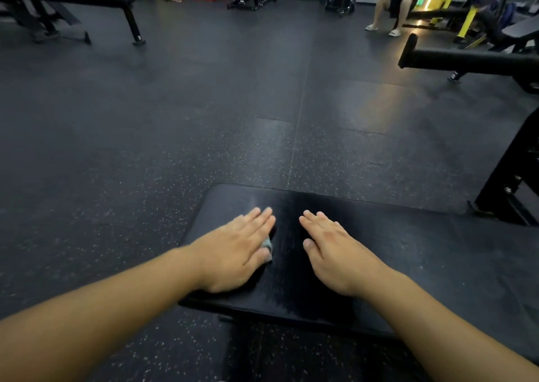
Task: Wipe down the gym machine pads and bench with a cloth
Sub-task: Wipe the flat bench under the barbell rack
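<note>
A black padded bench (423, 253) lies low in the head view, its near end in front of me. My left hand (236, 250) lies flat on the pad with straight fingers, pressing a small grey cloth (267, 247) that peeks out under the thumb side. Most of the cloth is hidden beneath the palm. My right hand (329, 247) rests flat on the pad just to the right, fingers straight, nothing under it that I can see. A darker streak of the pad runs between the two hands.
Speckled black rubber floor (204, 104) stretches ahead. A black machine frame (507, 174) stands at the right, with a black bar (466, 61) above it. Another bench (96, 1) is far left. A seated person (399, 0) is at the back right by yellow machines.
</note>
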The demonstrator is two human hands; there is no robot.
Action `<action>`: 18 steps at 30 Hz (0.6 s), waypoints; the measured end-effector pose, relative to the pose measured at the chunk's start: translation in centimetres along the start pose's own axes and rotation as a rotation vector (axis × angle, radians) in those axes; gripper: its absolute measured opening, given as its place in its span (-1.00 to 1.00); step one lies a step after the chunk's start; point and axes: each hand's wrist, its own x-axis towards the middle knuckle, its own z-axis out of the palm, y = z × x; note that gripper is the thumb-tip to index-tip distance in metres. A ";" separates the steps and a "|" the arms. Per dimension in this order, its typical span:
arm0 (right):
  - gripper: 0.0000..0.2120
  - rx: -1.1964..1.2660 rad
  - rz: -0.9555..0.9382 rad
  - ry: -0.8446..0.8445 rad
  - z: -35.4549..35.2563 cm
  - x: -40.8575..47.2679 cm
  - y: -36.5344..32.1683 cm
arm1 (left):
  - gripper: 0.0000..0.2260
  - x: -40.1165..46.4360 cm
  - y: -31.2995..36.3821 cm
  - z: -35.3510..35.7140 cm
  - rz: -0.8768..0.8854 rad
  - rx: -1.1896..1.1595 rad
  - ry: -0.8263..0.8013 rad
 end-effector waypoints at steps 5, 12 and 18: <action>-0.47 -0.006 -0.036 0.004 0.8 0.6 -0.8 | -0.43 -2.8 0.0 0.2 0.033 0.040 -0.013; -0.47 -0.039 -0.040 -0.007 1.2 1.1 -1.7 | -0.42 7.0 -4.1 -1.8 -0.151 -0.073 0.062; -0.46 -0.042 -0.019 0.026 0.5 0.6 -1.9 | -0.41 8.9 -4.3 -2.0 -0.197 -0.115 0.068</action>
